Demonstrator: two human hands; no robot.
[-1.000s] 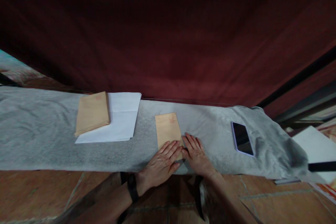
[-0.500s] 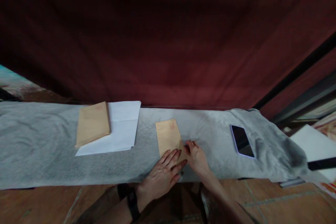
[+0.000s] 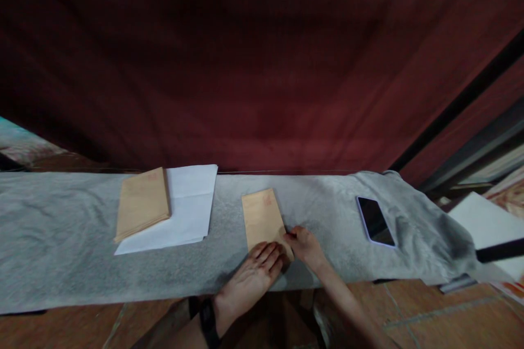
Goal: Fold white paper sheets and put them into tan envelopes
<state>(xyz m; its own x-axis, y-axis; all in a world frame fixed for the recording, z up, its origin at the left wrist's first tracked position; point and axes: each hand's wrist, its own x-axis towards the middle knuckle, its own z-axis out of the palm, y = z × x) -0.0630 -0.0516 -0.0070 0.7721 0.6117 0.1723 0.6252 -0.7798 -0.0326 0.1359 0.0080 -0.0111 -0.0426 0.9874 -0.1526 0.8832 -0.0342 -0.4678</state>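
Note:
A single tan paper envelope point(image 3: 262, 218) with a small reddish printed mark near its top right lies on the grey cloth, its length running away from me. My left hand point(image 3: 257, 272) rests over the envelope's near end, palm down, its fingers laid out on the paper. At the envelope's right edge, my right hand point(image 3: 305, 245) has its fingers curled in and pinched at the paper. Just what lies between those fingertips is partly hidden. The left hand covers the near left corner.
Off to the left, a stack of tan envelopes point(image 3: 141, 204) overlaps white paper sheets point(image 3: 190, 202). A phone in a lilac case point(image 3: 375, 222) lies on the right. The grey cloth point(image 3: 61, 251) covers a narrow bench, with a dark red curtain point(image 3: 262, 92) behind it.
My left hand has shifted slightly toward me, with its fingers drawn closer together. My right hand has moved a little lower along the envelope's right edge. The whole view has tilted slightly.

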